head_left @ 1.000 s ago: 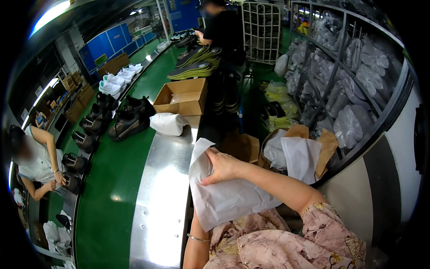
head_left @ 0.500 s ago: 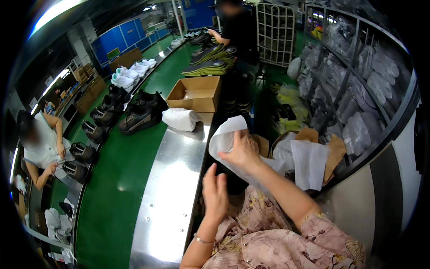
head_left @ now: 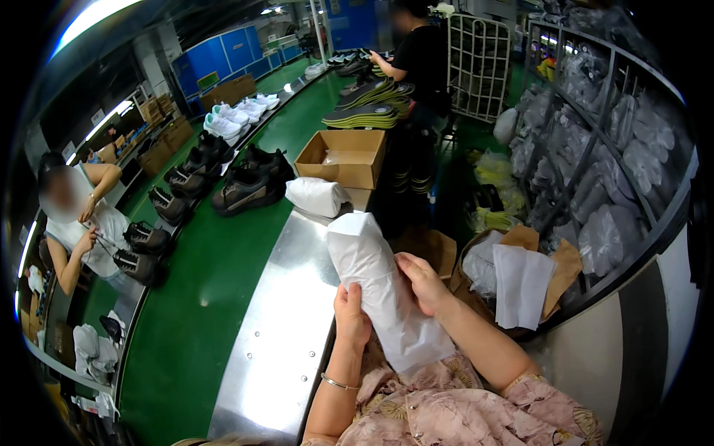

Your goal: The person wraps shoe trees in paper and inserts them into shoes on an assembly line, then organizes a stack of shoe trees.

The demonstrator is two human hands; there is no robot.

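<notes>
Here we hold a long sheet of white tissue paper folded into a tall narrow bundle (head_left: pixel 383 290), upright in front of our chest and above the near edge of the shiny steel table (head_left: pixel 279 334). Our left hand (head_left: pixel 351 316) is closed around the bundle's left edge, thumb on its front, and our right hand (head_left: pixel 422 281) is curled against its right edge, fingers pressing on the paper.

Just to the right sits a brown paper-lined bin (head_left: pixel 554 271) with more white tissue sheets (head_left: pixel 520 286) draped over its rim. Further up the table lies a crumpled white paper wad (head_left: pixel 316 195), touching an open brown cardboard box (head_left: pixel 342 157). Beside them, on the green conveyor belt (head_left: pixel 201 297), stand dark sneakers (head_left: pixel 245 189), with white sneakers (head_left: pixel 230 119) further along.

At the left a seated person in a white top (head_left: pixel 82 230) handles a dark shoe, and at the far end a person in black (head_left: pixel 420 59) stands by stacked soles (head_left: pixel 364 115).
</notes>
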